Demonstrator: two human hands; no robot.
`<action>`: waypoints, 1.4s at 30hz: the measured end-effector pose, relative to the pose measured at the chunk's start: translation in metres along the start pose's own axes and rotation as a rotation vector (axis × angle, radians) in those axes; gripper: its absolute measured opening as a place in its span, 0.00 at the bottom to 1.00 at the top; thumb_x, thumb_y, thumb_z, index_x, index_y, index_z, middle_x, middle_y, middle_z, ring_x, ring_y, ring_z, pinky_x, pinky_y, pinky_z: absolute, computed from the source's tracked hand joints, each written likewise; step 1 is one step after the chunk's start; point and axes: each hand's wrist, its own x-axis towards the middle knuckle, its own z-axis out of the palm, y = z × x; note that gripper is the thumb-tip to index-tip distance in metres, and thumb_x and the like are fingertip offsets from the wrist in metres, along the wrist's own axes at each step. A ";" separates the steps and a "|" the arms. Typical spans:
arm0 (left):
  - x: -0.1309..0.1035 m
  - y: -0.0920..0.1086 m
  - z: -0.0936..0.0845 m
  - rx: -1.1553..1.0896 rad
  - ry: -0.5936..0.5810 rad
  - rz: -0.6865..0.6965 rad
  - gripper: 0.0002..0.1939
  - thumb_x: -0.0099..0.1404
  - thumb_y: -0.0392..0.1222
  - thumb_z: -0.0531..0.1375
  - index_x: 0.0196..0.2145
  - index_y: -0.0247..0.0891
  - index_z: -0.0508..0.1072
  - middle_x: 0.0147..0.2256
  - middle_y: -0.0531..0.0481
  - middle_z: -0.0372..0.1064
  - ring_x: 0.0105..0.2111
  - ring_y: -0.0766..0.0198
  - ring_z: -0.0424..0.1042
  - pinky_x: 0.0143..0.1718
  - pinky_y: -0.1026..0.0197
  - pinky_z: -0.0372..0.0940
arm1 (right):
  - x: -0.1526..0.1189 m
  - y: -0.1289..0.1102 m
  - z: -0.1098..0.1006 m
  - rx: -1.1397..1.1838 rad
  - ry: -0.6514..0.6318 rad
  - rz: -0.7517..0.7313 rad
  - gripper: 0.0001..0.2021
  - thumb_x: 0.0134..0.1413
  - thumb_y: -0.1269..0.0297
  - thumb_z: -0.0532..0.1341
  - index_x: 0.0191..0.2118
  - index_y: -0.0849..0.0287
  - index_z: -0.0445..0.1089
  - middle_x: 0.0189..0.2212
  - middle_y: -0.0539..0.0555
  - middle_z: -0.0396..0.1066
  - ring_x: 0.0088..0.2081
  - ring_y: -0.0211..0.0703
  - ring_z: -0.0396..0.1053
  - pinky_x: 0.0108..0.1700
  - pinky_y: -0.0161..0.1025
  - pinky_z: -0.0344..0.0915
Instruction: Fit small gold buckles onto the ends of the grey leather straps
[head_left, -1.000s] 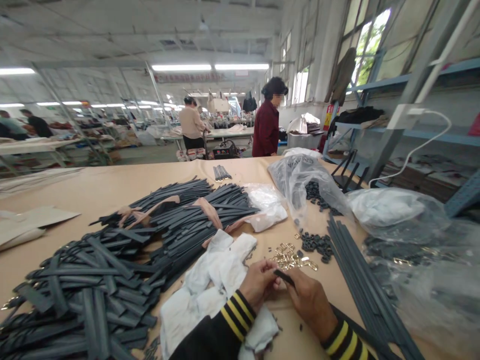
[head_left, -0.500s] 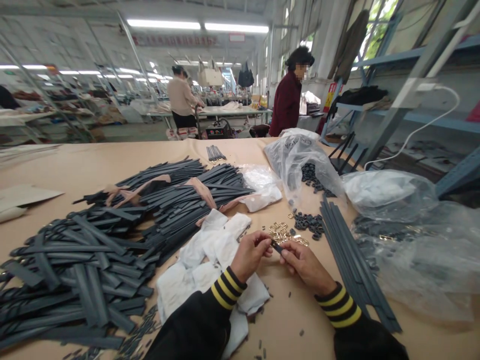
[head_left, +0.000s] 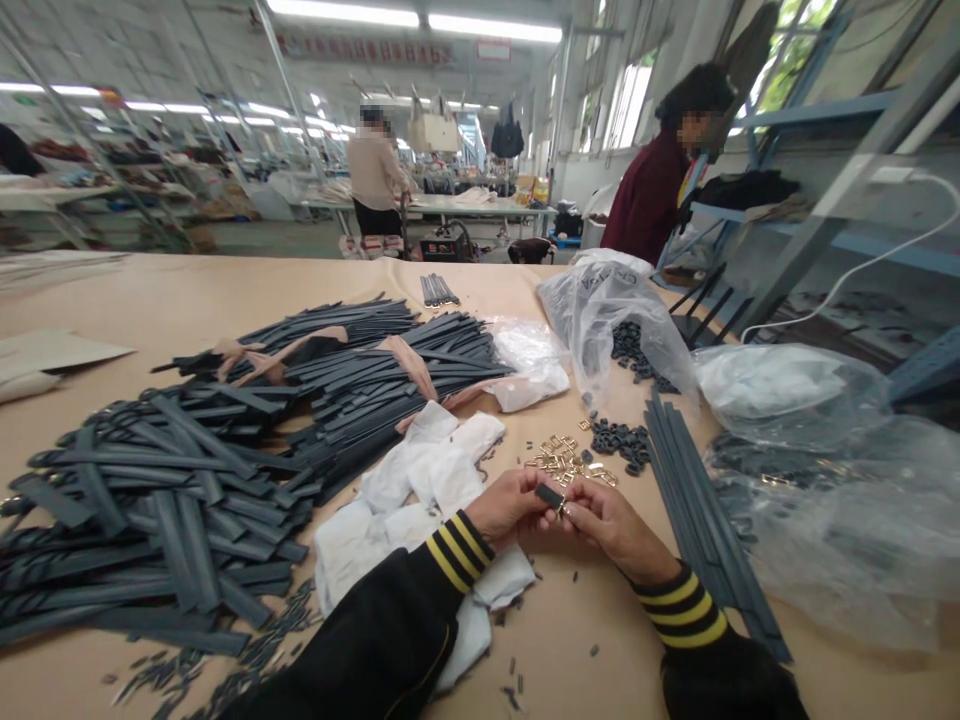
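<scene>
A short dark strap (head_left: pixel 550 494) with a gold buckle (head_left: pixel 561 506) at its right end is held between both hands at the middle of the table. My left hand (head_left: pixel 511 508) pinches the strap from the left. On the right, the fingers of my right hand (head_left: pixel 609 520) are closed at the buckle end. Just beyond the hands lie loose gold buckles (head_left: pixel 559 455) and a pile of small dark loops (head_left: pixel 619 442). White cloths (head_left: pixel 420 490) are spread beside my left forearm.
Piles of dark straps (head_left: pixel 172 500) cover the left of the tan table (head_left: pixel 555 640). Long dark strips (head_left: pixel 697 510) and clear plastic bags (head_left: pixel 787 390) lie at right. Two people stand beyond the table, one in a maroon top (head_left: pixel 645 200).
The strap has turned between my fingers, so its flat side and the buckle now show. The person in maroon has moved right and leans forward. The camera view has shifted slightly.
</scene>
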 end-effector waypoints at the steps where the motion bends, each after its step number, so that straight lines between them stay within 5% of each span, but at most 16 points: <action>1: 0.001 -0.003 0.001 0.001 0.009 0.012 0.16 0.47 0.44 0.64 0.28 0.32 0.64 0.19 0.52 0.67 0.18 0.74 0.64 0.21 0.72 0.56 | 0.001 0.001 0.002 0.006 0.011 -0.004 0.11 0.49 0.56 0.56 0.30 0.60 0.60 0.23 0.48 0.66 0.19 0.29 0.58 0.18 0.28 0.49; 8: 0.007 -0.012 0.005 0.104 0.101 0.175 0.15 0.48 0.45 0.62 0.27 0.34 0.60 0.17 0.56 0.65 0.18 0.73 0.63 0.20 0.71 0.57 | 0.004 0.005 0.010 0.012 0.112 -0.052 0.13 0.51 0.57 0.54 0.39 0.58 0.55 0.23 0.48 0.68 0.21 0.33 0.63 0.21 0.30 0.57; 16: 0.004 -0.007 0.001 0.278 0.044 0.203 0.12 0.51 0.45 0.59 0.25 0.32 0.66 0.22 0.53 0.64 0.23 0.71 0.64 0.27 0.67 0.59 | 0.001 -0.002 0.001 -0.223 0.142 -0.097 0.06 0.51 0.63 0.54 0.30 0.59 0.63 0.21 0.46 0.64 0.21 0.33 0.62 0.26 0.32 0.60; 24: 0.007 -0.010 0.002 0.112 0.256 0.208 0.13 0.50 0.46 0.59 0.25 0.32 0.64 0.21 0.54 0.63 0.21 0.73 0.62 0.25 0.67 0.60 | 0.003 0.000 -0.001 -0.148 0.172 -0.004 0.07 0.48 0.61 0.57 0.29 0.61 0.65 0.20 0.47 0.65 0.23 0.34 0.64 0.26 0.31 0.60; 33: 0.007 -0.014 0.006 0.457 0.215 0.322 0.11 0.55 0.46 0.55 0.25 0.33 0.64 0.21 0.54 0.63 0.23 0.70 0.63 0.27 0.65 0.60 | 0.006 0.014 0.000 -0.006 0.210 0.086 0.10 0.44 0.60 0.61 0.28 0.59 0.59 0.20 0.46 0.65 0.22 0.33 0.64 0.23 0.30 0.60; 38: 0.004 -0.015 0.010 0.766 0.343 0.412 0.08 0.55 0.41 0.56 0.24 0.34 0.66 0.22 0.53 0.61 0.25 0.69 0.60 0.28 0.66 0.57 | 0.006 0.017 -0.003 0.049 0.190 0.118 0.13 0.42 0.59 0.62 0.28 0.58 0.56 0.21 0.44 0.64 0.20 0.32 0.65 0.22 0.30 0.62; 42: 0.001 -0.011 0.014 0.484 0.250 0.317 0.14 0.57 0.48 0.54 0.24 0.33 0.67 0.23 0.51 0.62 0.25 0.69 0.62 0.28 0.65 0.59 | 0.004 0.011 -0.003 0.106 0.189 0.088 0.15 0.42 0.59 0.62 0.28 0.58 0.54 0.20 0.44 0.65 0.18 0.31 0.64 0.20 0.28 0.60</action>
